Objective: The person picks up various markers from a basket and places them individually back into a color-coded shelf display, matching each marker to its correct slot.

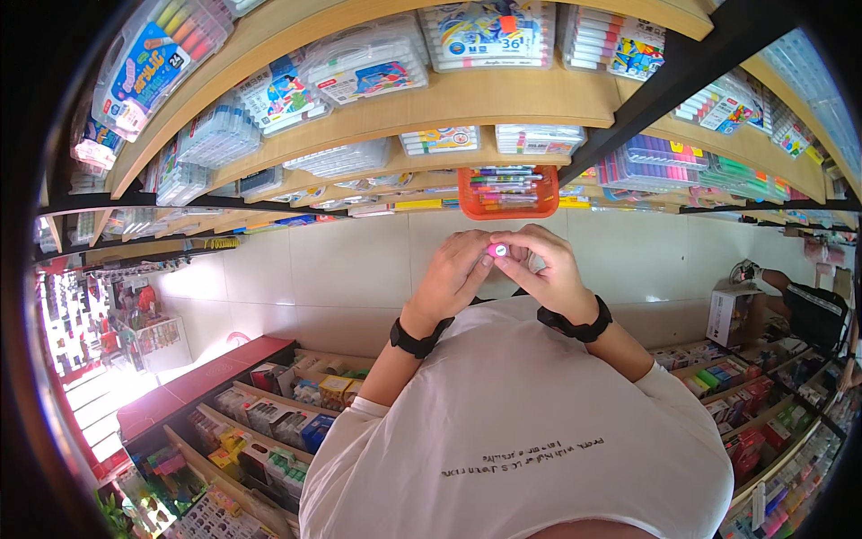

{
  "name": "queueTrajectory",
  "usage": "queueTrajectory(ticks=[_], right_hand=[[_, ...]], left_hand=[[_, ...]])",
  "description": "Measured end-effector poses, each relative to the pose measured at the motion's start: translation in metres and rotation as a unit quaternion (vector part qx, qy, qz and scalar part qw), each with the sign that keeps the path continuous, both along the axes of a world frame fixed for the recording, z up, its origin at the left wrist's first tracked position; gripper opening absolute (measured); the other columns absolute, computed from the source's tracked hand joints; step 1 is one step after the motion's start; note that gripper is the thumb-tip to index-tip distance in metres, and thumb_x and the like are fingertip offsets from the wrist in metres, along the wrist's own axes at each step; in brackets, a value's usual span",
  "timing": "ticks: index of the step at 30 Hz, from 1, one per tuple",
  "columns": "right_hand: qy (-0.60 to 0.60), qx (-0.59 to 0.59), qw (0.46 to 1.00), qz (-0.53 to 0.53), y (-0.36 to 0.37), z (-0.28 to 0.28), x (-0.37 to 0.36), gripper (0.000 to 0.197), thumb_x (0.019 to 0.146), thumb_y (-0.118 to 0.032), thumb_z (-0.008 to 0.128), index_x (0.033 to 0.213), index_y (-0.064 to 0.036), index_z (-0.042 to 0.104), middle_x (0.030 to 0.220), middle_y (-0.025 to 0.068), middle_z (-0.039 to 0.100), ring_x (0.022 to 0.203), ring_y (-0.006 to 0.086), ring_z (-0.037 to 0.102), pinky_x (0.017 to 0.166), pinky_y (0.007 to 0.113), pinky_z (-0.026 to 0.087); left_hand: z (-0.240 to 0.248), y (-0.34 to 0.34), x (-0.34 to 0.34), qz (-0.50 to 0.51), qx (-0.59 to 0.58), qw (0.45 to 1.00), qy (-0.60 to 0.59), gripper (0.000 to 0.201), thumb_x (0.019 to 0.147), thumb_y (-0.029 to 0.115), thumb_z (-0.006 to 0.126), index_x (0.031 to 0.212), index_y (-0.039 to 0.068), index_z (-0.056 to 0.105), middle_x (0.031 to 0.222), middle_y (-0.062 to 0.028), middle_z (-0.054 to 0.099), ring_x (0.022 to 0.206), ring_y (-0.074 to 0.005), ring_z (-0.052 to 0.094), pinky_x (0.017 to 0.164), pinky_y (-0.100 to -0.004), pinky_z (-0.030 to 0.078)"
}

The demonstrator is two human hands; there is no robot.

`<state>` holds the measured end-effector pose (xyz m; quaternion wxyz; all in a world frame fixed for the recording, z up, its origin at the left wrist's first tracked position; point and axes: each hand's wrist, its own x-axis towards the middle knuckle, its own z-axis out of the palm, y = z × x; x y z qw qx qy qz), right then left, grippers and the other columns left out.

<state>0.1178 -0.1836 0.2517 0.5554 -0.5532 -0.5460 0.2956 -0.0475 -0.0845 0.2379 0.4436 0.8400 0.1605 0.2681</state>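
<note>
Both of my hands meet in front of my chest around a pink marker (499,251), seen nearly end-on with a pale round tip surface facing me. My left hand (455,272) is closed, with fingers and thumb against the marker's left side. From the other side, my right hand (549,272) pinches it between thumb and fingers. Most of the marker's length is hidden by the fingers. Just beyond my hands, an orange basket (508,216) on a low shelf holds several markers in assorted colours.
Wooden shelves (503,96) with clear cases of markers rise ahead, braced by a dark metal post (646,85). Pale floor tiles (350,260) lie below. Stocked shelves (260,409) stand behind me. At the right, a person (813,310) is beside a white box (732,314).
</note>
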Motion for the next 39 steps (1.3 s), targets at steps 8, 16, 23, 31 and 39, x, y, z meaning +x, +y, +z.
queueTrajectory(ticks=[8,16,23,31,39], right_hand=[[-0.018,0.018,0.998,0.061,-0.02,-0.003,0.048,0.023,0.084,-0.004,0.075,0.107,-0.0041,0.07,0.081,0.0055,0.062,0.07,0.0164,0.057,0.063,0.028,0.05],[-0.033,-0.001,0.989,0.142,-0.024,0.003,0.045,0.024,0.082,-0.007,0.078,0.105,-0.0051,0.07,0.081,0.0053,0.062,0.07,0.0171,0.059,0.064,0.029,0.051],[-0.076,0.037,0.971,0.225,0.004,0.022,-0.024,0.023,0.081,-0.01,0.079,0.103,-0.0068,0.07,0.079,0.0041,0.064,0.071,0.017,0.062,0.068,0.028,0.049],[-0.147,0.082,0.891,0.421,0.045,0.069,-0.156,0.022,0.079,-0.011,0.081,0.097,-0.0062,0.07,0.082,0.005,0.066,0.07,0.0182,0.062,0.066,0.03,0.049],[-0.048,0.068,0.829,0.553,0.045,0.07,-0.308,0.025,0.077,-0.002,0.081,0.096,-0.0027,0.065,0.082,0.0062,0.062,0.073,0.0156,0.059,0.067,0.028,0.047]], left_hand=[[-0.01,-0.042,0.04,0.084,0.004,0.996,-0.012,0.024,0.087,0.009,0.067,0.109,0.002,0.062,0.103,-0.0133,0.068,0.096,-0.0338,0.063,0.086,-0.0431,0.048],[-0.012,-0.072,0.021,0.168,0.041,0.985,-0.02,0.024,0.083,0.009,0.071,0.105,0.004,0.063,0.1,-0.0117,0.068,0.094,-0.0326,0.064,0.083,-0.0417,0.048],[-0.006,-0.084,-0.05,0.273,0.059,0.959,-0.057,0.024,0.081,0.009,0.073,0.103,0.004,0.065,0.093,-0.011,0.067,0.087,-0.0316,0.063,0.077,-0.0408,0.048],[0.015,-0.119,-0.177,0.44,0.069,0.89,-0.095,0.022,0.08,0.014,0.076,0.1,0.006,0.068,0.085,-0.0071,0.067,0.08,-0.0265,0.063,0.07,-0.0385,0.047],[0.047,-0.172,-0.282,0.655,0.177,0.729,-0.092,0.024,0.078,0.017,0.08,0.097,0.007,0.071,0.087,-0.0084,0.067,0.082,-0.0285,0.062,0.072,-0.0382,0.048]])
